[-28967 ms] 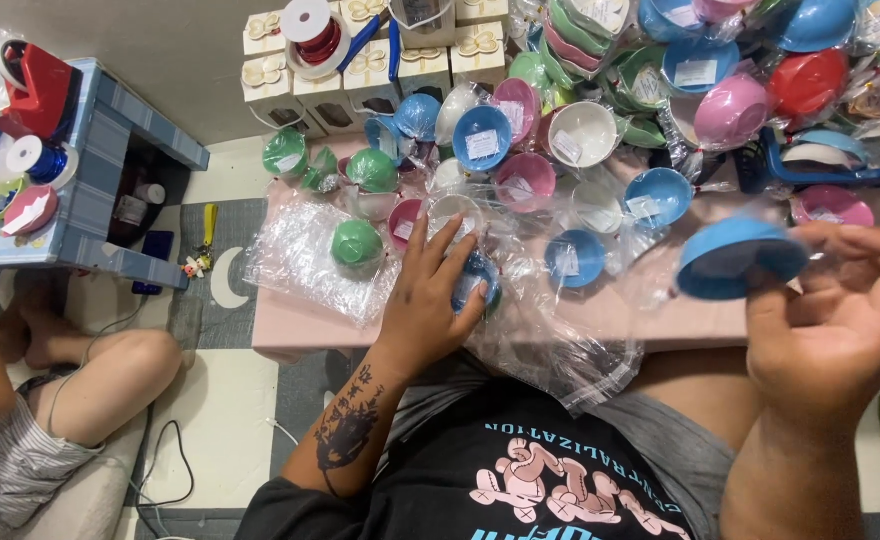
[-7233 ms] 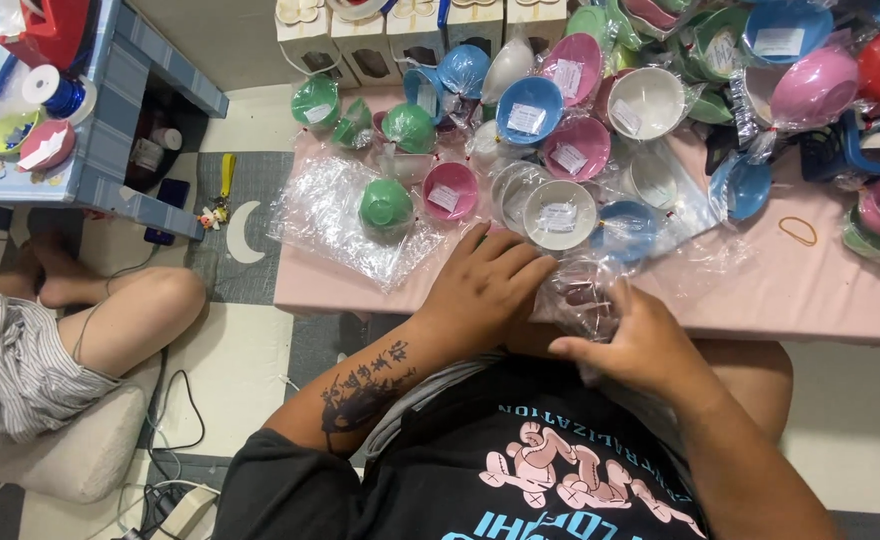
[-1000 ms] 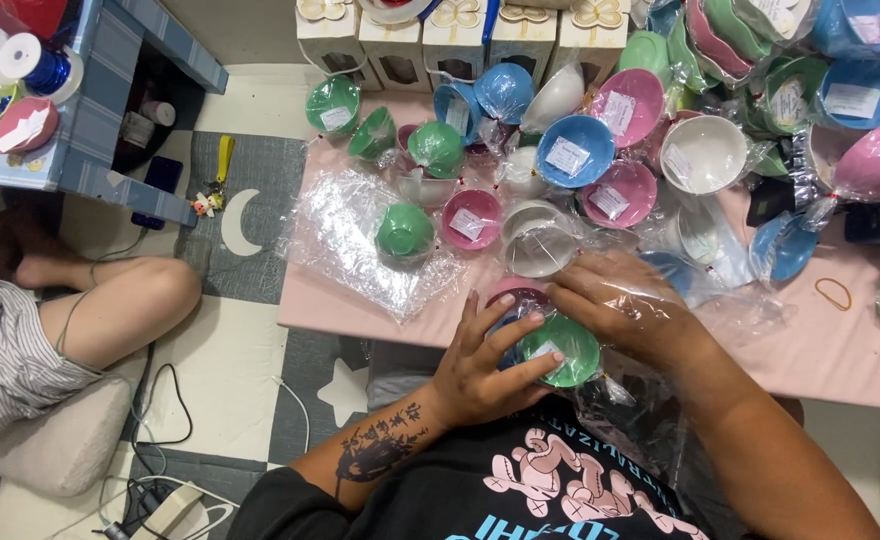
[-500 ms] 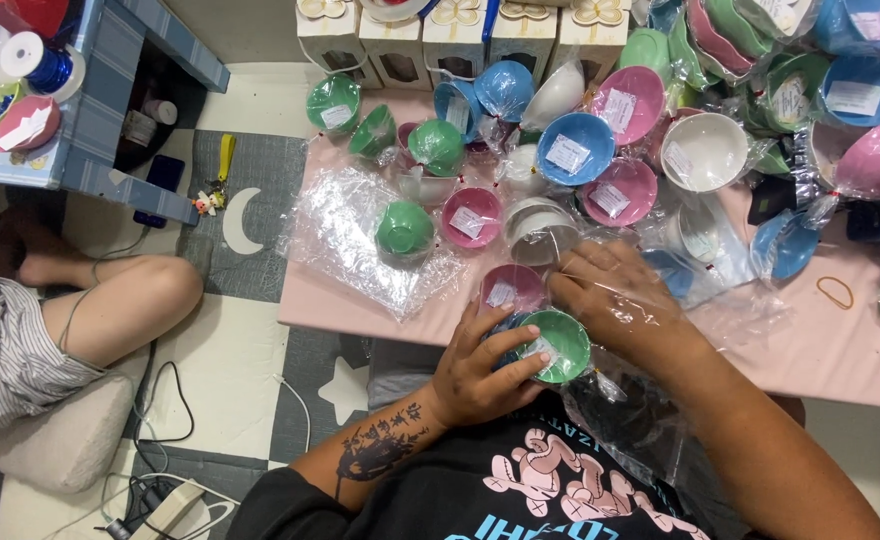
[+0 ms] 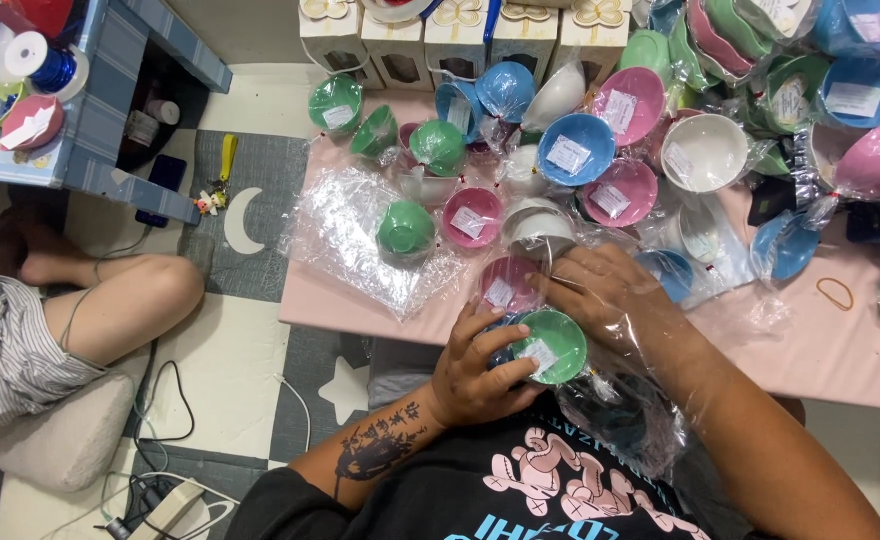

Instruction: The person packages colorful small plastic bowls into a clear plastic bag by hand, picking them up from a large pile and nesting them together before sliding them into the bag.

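We observe the left hand point(image 5: 480, 370) gripping a small green bowl point(image 5: 552, 346) at the near edge of the pink table point(image 5: 840, 350), while the right hand point(image 5: 610, 290) clutches the clear plastic wrap point(image 5: 620, 400) draped over it.

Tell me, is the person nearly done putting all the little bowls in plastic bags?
Partly. Many bowls, like the blue bowl and white bowl further back, already sit in clear wrap. Right now the left hand holds a green bowl while the right hand works a clear bag around it. A green cup lying on loose plastic sheet looks not yet wrapped, so some seem left.
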